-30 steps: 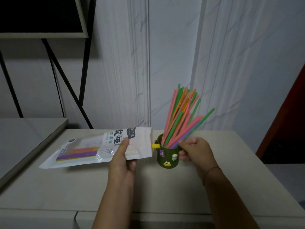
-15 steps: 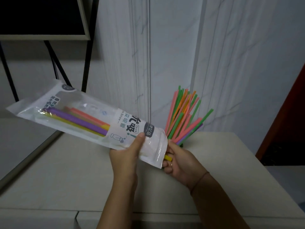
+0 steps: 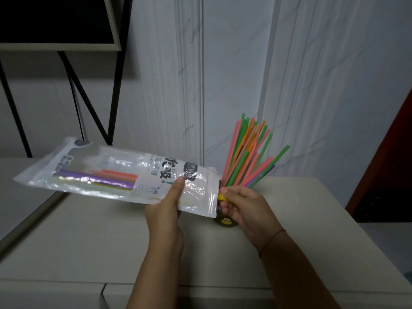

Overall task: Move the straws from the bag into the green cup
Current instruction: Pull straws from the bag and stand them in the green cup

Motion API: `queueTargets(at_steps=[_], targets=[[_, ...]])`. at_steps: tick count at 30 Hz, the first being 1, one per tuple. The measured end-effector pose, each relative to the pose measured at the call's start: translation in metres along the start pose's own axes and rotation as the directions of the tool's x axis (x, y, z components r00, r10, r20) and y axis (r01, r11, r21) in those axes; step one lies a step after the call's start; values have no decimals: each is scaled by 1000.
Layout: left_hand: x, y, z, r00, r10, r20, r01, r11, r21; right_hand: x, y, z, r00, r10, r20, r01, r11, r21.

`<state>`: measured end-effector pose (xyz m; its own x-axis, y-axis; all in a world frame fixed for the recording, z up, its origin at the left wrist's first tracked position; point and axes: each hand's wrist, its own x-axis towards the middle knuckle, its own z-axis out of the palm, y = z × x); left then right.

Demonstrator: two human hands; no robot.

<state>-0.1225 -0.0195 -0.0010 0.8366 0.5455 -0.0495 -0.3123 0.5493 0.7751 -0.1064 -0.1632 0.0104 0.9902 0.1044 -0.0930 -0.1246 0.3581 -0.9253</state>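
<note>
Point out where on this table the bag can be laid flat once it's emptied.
The table is bare left of the left hand, below the lifted bag and on to the near edge. Bare too right of the right hand, toward the far right corner. It is crowded around the green cup and its straws.

White marble-veined wall panels rise behind a pale table.

Green cup largely concealed behind right hand and bag; bag print illegible, blurred.
</note>
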Motion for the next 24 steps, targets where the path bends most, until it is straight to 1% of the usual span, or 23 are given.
queueTargets(at_steps=[2, 4, 5, 7, 8, 10, 12, 13, 16, 18, 24], targets=[[5, -1, -5, 993, -105, -56, 100, 991, -84, 1, -5, -6, 998, -55, -27, 53, 996, -68], [9, 1, -9, 973, -215, -79, 195, 958, -212, 1, -11, -14, 994, -96, -47, 90, 988, -122], [11, 2, -10, 962, -258, -91, 226, 938, -264, 1, -14, -17, 992, -114, -55, 106, 985, -136], [13, 2, -12, 944, -307, -124, 257, 915, -310, 2, -17, -21, 989, -138, -60, 130, 984, -124], [13, 1, -12, 937, -320, -137, 266, 912, -313, 2, -18, -21, 988, -142, -59, 136, 986, -92], [13, -2, -11, 928, -337, -159, 283, 916, -285, 2, -17, -18, 990, -133, -51, 134, 991, 27], [10, -4, -10, 926, -340, -163, 288, 917, -275, 2, -14, -10, 994, -110, -22, 112, 981, 156], [9, -5, -8, 927, -340, -159, 288, 916, -280, 2, -11, -6, 995, -101, -1, 99, 977, 190], [5, -7, -4, 926, -345, -152, 292, 911, -292, 1, 1, 5, 994, -97, 59, 86, 983, 164], [5, -8, -3, 925, -347, -155, 293, 912, -288, 2, 4, 8, 993, -108, 50, 101, 986, 131], [13, 0, -12, 935, -325, -142, 268, 909, -318, 8, -9, -12, 981, -161, -111, 170, 983, 71]])
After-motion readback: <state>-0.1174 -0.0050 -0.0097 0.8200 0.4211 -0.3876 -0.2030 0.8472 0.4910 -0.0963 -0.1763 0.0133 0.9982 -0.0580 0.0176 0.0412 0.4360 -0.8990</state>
